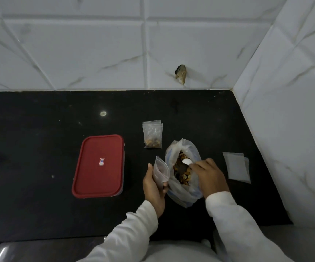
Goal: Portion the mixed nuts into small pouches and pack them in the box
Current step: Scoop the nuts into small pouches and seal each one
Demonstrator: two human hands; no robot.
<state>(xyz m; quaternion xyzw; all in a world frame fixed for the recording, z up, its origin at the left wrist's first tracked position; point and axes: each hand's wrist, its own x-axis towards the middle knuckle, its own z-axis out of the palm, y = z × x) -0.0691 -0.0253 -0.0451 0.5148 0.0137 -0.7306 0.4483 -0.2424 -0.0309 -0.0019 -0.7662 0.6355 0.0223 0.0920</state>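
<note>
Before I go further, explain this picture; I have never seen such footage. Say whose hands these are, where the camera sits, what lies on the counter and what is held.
No machine here: a person works with bare hands, and the one picture comes from a camera on their head, looking down. On the black counter lie a box with its red lid on, pouches holding nuts, empty pouches and a big open bag of mixed nuts. The left hand holds a small pouch beside the bag; the right hand reaches into the bag, pinching what looks like a white scoop.
</note>
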